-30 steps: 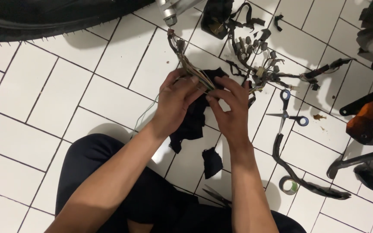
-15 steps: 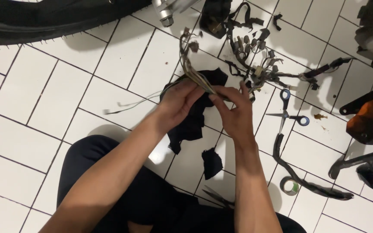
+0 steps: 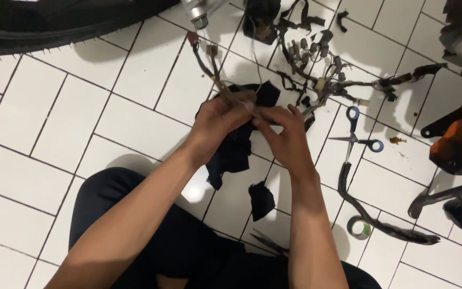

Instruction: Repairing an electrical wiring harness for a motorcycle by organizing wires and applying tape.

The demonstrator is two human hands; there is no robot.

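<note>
Your left hand (image 3: 217, 126) and right hand (image 3: 283, 136) cover the middle of the wire bundle (image 3: 212, 72), so you cannot see how the fingers grip it. The tyre (image 3: 54, 21) is cut off by the top edge, the orange part (image 3: 461, 142) by the right edge. The connectors (image 3: 308, 51) near the floor's far edge are too small to tell apart.

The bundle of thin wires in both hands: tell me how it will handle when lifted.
The bundle of thin wires will probably flop, since its loose ends curve and splay past the left hand. It is likely light, held by fingertips alone. Its small end connectors may snag.
</note>
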